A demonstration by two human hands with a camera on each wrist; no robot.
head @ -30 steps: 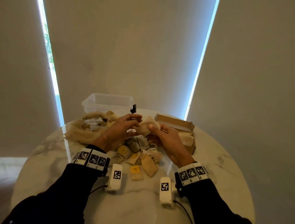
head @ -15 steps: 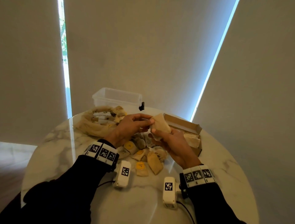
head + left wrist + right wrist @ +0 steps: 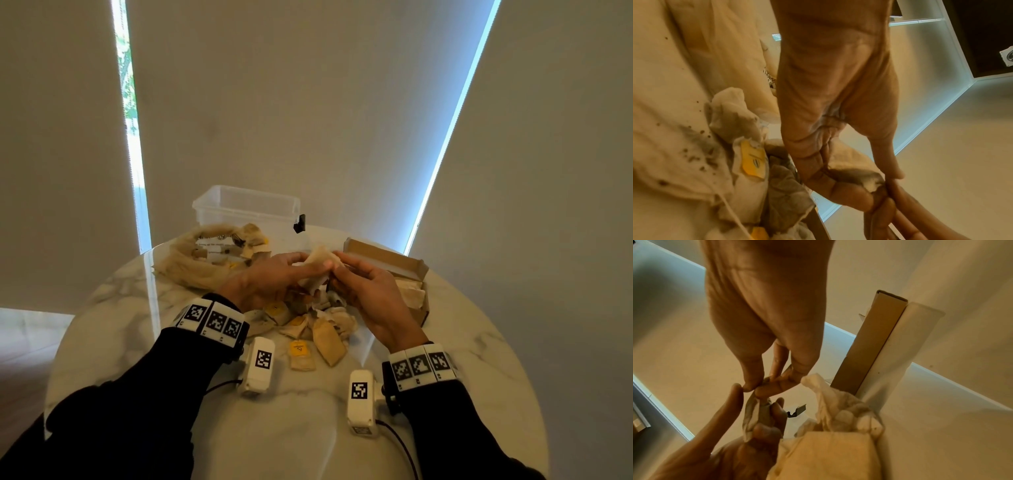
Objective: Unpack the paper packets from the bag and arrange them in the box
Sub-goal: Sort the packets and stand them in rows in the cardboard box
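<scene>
Both hands hold one pale paper packet (image 3: 317, 265) up above the table. My left hand (image 3: 274, 277) pinches its left side, and my right hand (image 3: 363, 284) pinches its right edge with thumb and fingertips. The right wrist view shows that packet (image 3: 754, 412) squeezed between the two hands. Below them lies a heap of packets (image 3: 318, 329), some with yellow tags. A crumpled mesh bag (image 3: 202, 263) lies at the back left with more packets in it. The open cardboard box (image 3: 387, 260) stands at the right and holds several packets (image 3: 409, 294).
A clear plastic tub (image 3: 246, 209) stands at the back of the round marble table (image 3: 462, 325), behind the bag. The table's edge curves close on the right and left. Blinds hang behind the table.
The packet has stayed between both hands, which have turned it and lifted it slightly. The head view has shifted, and the box and bag appear further right in it.
</scene>
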